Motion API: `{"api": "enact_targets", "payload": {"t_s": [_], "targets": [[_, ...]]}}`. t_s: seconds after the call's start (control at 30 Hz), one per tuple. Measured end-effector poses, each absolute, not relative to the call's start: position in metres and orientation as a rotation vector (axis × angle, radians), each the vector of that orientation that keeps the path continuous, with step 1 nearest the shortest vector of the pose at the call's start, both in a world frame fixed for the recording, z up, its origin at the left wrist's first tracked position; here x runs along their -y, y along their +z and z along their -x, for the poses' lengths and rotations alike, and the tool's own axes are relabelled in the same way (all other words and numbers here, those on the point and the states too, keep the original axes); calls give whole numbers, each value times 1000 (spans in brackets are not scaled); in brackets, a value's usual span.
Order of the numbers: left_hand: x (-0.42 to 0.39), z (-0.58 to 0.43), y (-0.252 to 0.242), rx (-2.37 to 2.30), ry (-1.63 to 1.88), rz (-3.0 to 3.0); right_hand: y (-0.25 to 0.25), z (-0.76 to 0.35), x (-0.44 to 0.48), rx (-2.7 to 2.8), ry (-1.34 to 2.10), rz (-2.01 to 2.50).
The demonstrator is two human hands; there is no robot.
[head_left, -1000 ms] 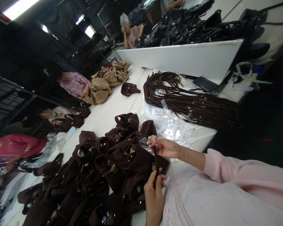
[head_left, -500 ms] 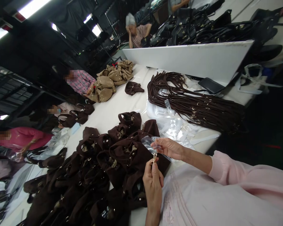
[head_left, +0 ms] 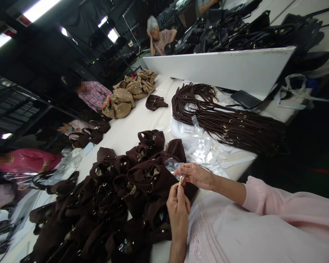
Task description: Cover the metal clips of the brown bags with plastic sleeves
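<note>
My left hand (head_left: 178, 213) is closed, with thumb and fingers pinching a small gold metal clasp (head_left: 181, 179) that points upward. My right hand (head_left: 196, 175) is closed in a pinch on a clear plastic bag (head_left: 171, 165), its fingertips right beside the clasp. Whether the plastic touches the metal I cannot tell. Just beyond and beside my hands lies a pile of dark brown handbags (head_left: 150, 179) with gold fittings. Loose clear plastic bags (head_left: 200, 148) lie on the table behind my right hand.
A bundle of dark brown straps (head_left: 219, 117) lies farther back, near a black pouch (head_left: 246, 99). A white panel (head_left: 219, 71) stands before black bags (head_left: 230, 36). Tan bags (head_left: 126, 96) are heaped across the white table (head_left: 117, 133). Several people sit around it.
My right hand has come slightly down, its fingertips closer to the clasp in my left hand. The clasp has tilted a little to the right.
</note>
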State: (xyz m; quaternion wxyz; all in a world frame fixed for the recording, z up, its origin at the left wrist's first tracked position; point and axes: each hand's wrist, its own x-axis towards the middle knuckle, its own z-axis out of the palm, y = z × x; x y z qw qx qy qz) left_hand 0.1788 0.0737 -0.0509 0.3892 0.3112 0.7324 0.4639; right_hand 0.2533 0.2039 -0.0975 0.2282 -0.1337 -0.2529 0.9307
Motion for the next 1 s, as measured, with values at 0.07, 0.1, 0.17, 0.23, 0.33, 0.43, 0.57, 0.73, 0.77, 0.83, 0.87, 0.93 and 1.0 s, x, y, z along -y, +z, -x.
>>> {"api": "enact_targets", "payload": {"t_s": [0.07,0.1,0.17,0.23,0.33,0.43,0.57,0.73,0.77,0.83,0.87,0.93,1.0], "targets": [[-74,-179,-49,-1861,1176,-784,-97,-253,-202,747,2528,355],[-75,-180,-48,-1864,1173,-777,-98,-254,-202,771,2511,352],[-75,-180,-47,-1878,1173,-757,-99,-254,-202,800,2482,359],[-75,-180,-46,-1894,1190,-744,-100,-255,-203,812,2460,374],[-75,-179,-49,-1909,1202,-750,-100,-255,-205,888,2410,388],[-75,-178,-55,-1935,1192,-775,-96,-253,-203,987,2369,375],[-77,-178,-61,-1975,1236,-765,-96,-251,-202,990,2374,401],[-79,-180,-51,-1973,1260,-781,-98,-254,-202,990,2388,380],[-79,-180,-49,-1977,1243,-797,-97,-254,-201,1000,2398,391],[-80,-177,-49,-1974,1200,-819,-96,-255,-200,1050,2404,428],[-80,-175,-51,-1966,1180,-824,-96,-255,-199,1092,2404,440],[-79,-172,-57,-1936,1145,-810,-97,-256,-198,1167,2404,443],[-76,-169,-64,-1882,1121,-759,-100,-257,-198,1199,2413,454]]}}
